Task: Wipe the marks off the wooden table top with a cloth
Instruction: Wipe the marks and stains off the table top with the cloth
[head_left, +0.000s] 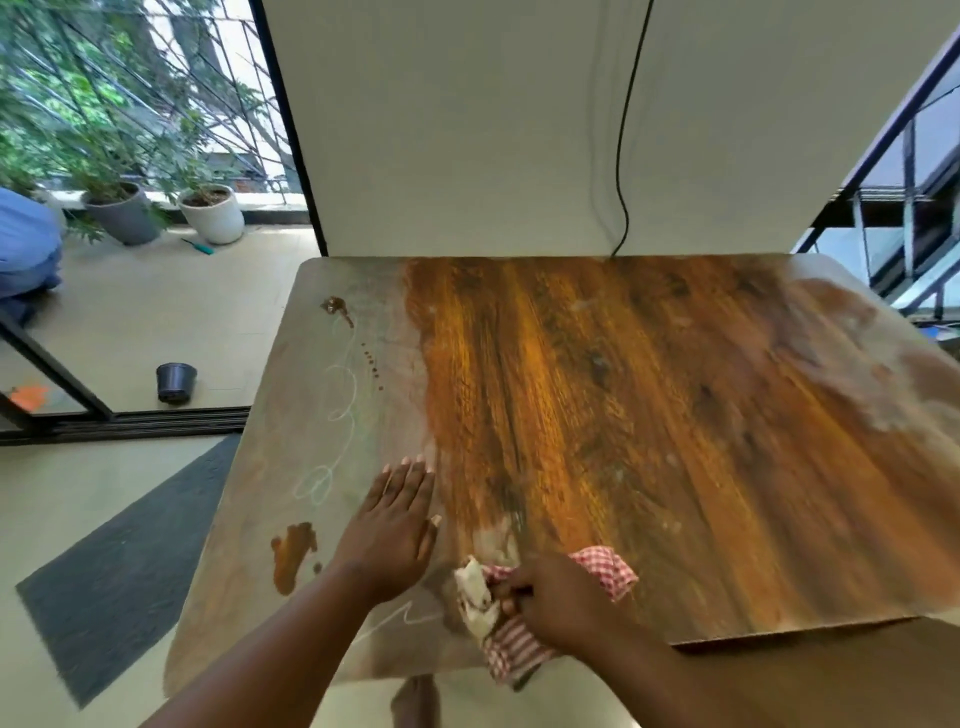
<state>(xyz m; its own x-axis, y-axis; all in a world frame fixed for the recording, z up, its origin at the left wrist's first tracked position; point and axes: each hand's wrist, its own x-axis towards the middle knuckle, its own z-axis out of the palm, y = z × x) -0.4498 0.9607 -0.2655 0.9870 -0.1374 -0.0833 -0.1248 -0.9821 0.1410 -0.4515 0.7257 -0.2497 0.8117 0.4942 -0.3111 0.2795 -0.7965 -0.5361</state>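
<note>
The wooden table top (649, 415) fills the middle of the view. Its left strip carries a looping chalk line (340, 410), a brown smear (292, 556) near the front, a brown blob (335, 305) at the back and a row of small brown drops (371, 364). My left hand (392, 530) lies flat on the table, fingers together, just right of the chalk loops. My right hand (556, 603) grips a bunched red-and-white checked cloth (506, 644) pressed on the wood near the front edge. The wood beyond the cloth looks blurred and streaky.
A white wall (467, 130) with a black cable (626, 156) stands behind the table. To the left are a sliding door track, a dark floor mat (124, 561), a small black pot (175, 382), two potted plants (210, 210) and part of a person in blue (26, 244).
</note>
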